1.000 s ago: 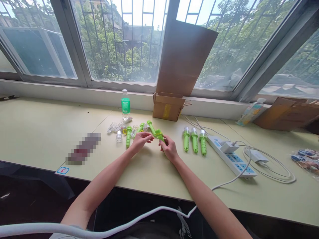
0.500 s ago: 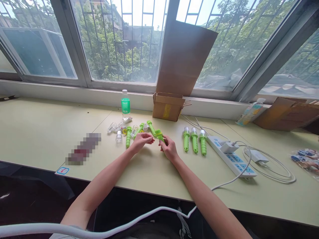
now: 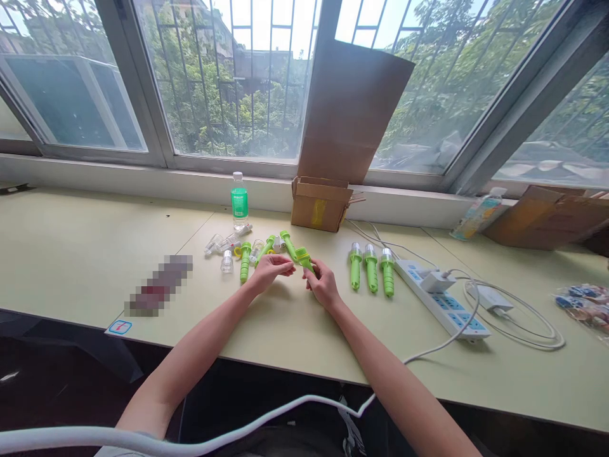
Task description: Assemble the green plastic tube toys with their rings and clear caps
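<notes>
My right hand [image 3: 322,284] is closed around a green flashlight body [image 3: 303,256], its wide threaded end pointing up and away from me. Close beside it on the left, my left hand [image 3: 272,271] has its fingers pinched together; whatever may be between them is too small to make out. Past my left hand lie more green bodies, one of them ribbed [image 3: 245,262], another leaning [image 3: 287,244]. Clear plastic heads [image 3: 227,262] and a yellow ring [image 3: 238,252] are scattered around them. To the right, three flashlights with clear-and-silver heads [image 3: 371,269] lie in a row.
A bottle with a green label [image 3: 240,203] and a small cardboard box [image 3: 320,206] stand near the window. A power strip [image 3: 445,301] with plugs and looping white cables [image 3: 537,330] occupies the right. Plastic-wrapped items [image 3: 583,303] lie at the far right.
</notes>
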{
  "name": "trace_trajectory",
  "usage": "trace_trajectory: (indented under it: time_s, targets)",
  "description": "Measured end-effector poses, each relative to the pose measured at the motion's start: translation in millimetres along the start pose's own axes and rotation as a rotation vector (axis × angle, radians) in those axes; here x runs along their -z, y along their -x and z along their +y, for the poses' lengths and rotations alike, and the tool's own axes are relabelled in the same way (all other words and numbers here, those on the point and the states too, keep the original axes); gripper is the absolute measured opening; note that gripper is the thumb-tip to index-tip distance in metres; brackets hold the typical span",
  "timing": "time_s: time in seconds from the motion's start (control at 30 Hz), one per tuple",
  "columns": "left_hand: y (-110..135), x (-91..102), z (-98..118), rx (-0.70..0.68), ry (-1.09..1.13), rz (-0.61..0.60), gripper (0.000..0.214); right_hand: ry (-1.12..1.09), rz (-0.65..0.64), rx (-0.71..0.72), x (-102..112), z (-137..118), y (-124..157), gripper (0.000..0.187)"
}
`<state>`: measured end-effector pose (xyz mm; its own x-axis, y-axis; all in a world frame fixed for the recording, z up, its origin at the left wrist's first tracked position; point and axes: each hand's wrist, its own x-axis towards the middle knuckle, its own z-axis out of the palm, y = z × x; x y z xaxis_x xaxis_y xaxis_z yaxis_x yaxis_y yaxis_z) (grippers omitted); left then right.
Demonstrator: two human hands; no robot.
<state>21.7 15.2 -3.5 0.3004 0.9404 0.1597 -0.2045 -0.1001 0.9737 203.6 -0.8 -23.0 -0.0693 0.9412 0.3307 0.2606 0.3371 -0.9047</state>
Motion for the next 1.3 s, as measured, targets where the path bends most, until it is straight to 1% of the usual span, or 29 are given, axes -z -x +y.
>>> trace_trajectory:
  time_s: [0.27, 0.7, 1.0, 1.3]
  targets:
    - [0.0, -0.4, -0.1, 0.002, 0.004, 0.0, 0.036, -0.001, -0.005, 0.011, 0.5, 0.5, 0.0, 0.038]
    - [1.8, -1.3, 3.7, 0.025, 0.01, -0.032, 0.037, 0.009, 0.002, 0.01, 0.1, 0.4, -0.5, 0.039]
    - [2.3, -1.5, 3.9, 0.045, 0.044, -0.017, 0.036, 0.0, -0.001, 0.02, -0.1, 1.1, 0.0, 0.039]
    - [2.2, -1.0, 1.9, 0.037, 0.052, -0.023, 0.037, 0.01, 0.003, 0.014, -0.1, 1.3, -0.3, 0.04]
